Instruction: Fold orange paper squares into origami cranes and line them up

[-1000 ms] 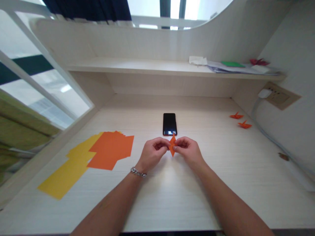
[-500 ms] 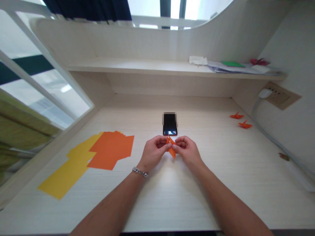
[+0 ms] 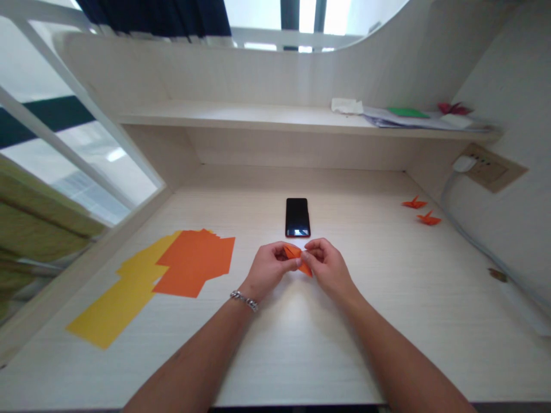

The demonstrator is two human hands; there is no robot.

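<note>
Between my hands, a small folded orange paper [image 3: 293,251] is held just above the desk, with one point aimed up and left and another down and right. My left hand [image 3: 272,265] pinches it from the left, thumb on the near face. From the other side, my right hand [image 3: 328,263] grips the paper with thumb and fingers. Parts of the folds are hidden behind the fingertips. Right beyond the hands lies a black phone [image 3: 297,217], flat on the desk [image 3: 297,344].
Overlapping orange sheets [image 3: 200,261] and yellow sheets [image 3: 112,312] lie at left. Two folded orange paper birds [image 3: 414,203] rest at right, near a cable [image 3: 467,235] running from a wall socket [image 3: 493,167]. Papers [image 3: 387,119] sit on the shelf [image 3: 241,115] at the back.
The folded orange paper has turned, its upper point swinging from upright toward the left. Both hands have shifted their hold slightly and remain in nearly the same place.
</note>
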